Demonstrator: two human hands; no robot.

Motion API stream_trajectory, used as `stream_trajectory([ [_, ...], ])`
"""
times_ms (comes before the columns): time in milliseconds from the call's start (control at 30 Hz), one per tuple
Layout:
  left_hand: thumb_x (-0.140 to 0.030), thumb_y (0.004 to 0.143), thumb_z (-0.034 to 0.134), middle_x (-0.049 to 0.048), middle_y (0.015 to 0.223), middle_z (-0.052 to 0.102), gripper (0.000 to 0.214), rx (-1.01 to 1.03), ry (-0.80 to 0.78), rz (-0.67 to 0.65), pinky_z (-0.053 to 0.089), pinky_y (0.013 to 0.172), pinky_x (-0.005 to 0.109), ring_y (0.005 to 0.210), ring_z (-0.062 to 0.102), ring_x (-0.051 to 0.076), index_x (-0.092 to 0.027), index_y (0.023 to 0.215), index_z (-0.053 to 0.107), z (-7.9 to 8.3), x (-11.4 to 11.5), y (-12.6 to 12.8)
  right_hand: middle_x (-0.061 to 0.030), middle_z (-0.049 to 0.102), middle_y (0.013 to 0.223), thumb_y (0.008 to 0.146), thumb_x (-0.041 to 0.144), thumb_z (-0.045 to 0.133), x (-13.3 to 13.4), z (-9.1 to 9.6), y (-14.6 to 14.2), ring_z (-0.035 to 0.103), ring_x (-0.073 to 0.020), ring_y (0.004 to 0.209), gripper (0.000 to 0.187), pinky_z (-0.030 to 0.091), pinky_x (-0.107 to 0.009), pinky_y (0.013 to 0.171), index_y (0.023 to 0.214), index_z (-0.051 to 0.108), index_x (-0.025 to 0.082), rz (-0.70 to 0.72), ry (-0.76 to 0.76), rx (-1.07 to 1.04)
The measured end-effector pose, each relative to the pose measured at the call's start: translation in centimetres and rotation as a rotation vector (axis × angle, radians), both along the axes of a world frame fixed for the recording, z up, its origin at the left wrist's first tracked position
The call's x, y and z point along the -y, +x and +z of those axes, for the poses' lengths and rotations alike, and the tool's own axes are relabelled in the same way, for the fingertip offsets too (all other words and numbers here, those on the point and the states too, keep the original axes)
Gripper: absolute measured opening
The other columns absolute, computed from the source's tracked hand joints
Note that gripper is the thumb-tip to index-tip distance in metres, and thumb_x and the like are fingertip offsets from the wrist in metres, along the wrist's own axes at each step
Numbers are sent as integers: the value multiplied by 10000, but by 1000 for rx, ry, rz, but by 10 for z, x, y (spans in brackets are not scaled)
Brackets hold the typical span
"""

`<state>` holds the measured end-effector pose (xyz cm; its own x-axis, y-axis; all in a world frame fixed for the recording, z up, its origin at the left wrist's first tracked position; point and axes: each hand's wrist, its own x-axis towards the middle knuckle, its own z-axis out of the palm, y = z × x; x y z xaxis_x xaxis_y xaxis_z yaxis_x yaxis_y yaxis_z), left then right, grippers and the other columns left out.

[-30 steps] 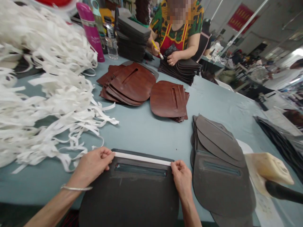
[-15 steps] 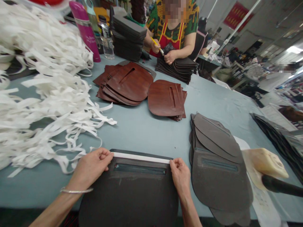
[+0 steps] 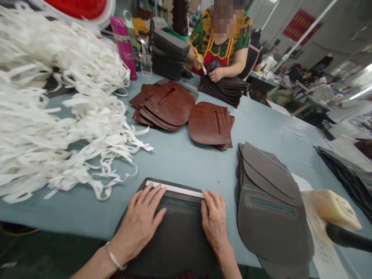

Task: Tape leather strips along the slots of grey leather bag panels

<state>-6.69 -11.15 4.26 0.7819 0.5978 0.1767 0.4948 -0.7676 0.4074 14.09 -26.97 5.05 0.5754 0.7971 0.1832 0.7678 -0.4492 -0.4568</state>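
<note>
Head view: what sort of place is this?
Probably a workshop for leather-like goods: two stacks of slotted brown pieces, a dark panel with a white strip near its edge, and a co-worker across the table holding a yellow tool.

left hand (image 3: pixel 141 223) palm down, fingers (image 3: pixel 148 197) extended and slightly spread, thumb (image 3: pixel 158 217) out sideways, right hand (image 3: pixel 214 219) palm down, fingers closer together, lightly bent, forearms (image 3: pixel 228 260) angled inward

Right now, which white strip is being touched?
The straight strip on the dark panel, with left hand and right hand on it; others lie in the tangled pile.
</note>
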Motion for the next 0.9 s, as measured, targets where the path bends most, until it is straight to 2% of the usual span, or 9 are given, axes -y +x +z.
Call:
stream_trajectory([
  [67,-330,912,445,44,1465,410,517,-52,67,-68,230,1111,495,1378,302,294,-281,1416,344,-2,-3,7,-113,587,1168,919,314,456,-4,-6,-14,496,-274,1084,347,395,-463,923,1243,554,236,116,-91,143],
  [133,-317,926,427,10,1475,398,498,-75,85,-101,189,1126,499,1398,266,281,-312,1417,345,-4,-19,15,-131,582,1159,913,356,481,-5,-12,-25,502,-296,1050,365,416,-471,873,1243,548,214,118,-141,219],
  [333,-353,936,441,17,1411,476,394,-49,63,-187,154,1148,436,1376,298,226,-277,1323,462,-6,-68,39,-120,592,975,931,415,432,-9,-20,-30,536,-276,893,318,423,-432,779,1086,615,206,90,-37,234],
  [433,-332,917,474,40,1379,496,372,-15,75,-111,163,1148,418,1352,332,217,-252,1279,494,-8,-68,46,-122,576,953,930,476,394,-20,-18,-23,549,-273,893,352,427,-421,798,906,623,210,62,32,191],
  [500,-342,911,483,47,1364,506,380,11,81,-94,167,1149,407,1347,339,213,-239,1276,492,-11,-65,47,-130,587,969,910,535,388,-27,-15,-17,571,-282,912,382,441,-399,782,897,592,212,8,14,128],
  [633,-370,918,464,70,1339,526,388,43,77,-88,183,1146,410,1335,362,219,-212,1272,491,-12,-64,44,-60,629,735,851,628,420,-38,-8,-3,616,-266,716,395,423,-342,590,782,543,259,-139,-266,-54],
  [700,-357,921,457,81,1334,525,385,55,71,-80,197,1144,417,1318,387,221,-205,1274,485,-11,-65,42,-40,603,635,842,641,417,-43,-6,2,597,-260,658,429,401,-337,569,633,480,272,-113,-357,-71],
  [767,-334,918,461,90,1332,520,377,73,63,-67,215,1142,422,1300,408,225,-199,1270,478,-9,-65,41,-47,600,640,841,626,428,-51,-6,4,584,-266,685,438,408,-349,615,585,449,271,-46,-318,-19],
  [900,-310,912,466,100,1308,520,348,98,48,-50,247,1134,433,1275,428,234,-188,1238,485,-7,-65,42,-58,627,695,886,481,443,-83,-9,-3,582,-244,663,320,405,-335,621,694,535,242,44,-152,18],
])
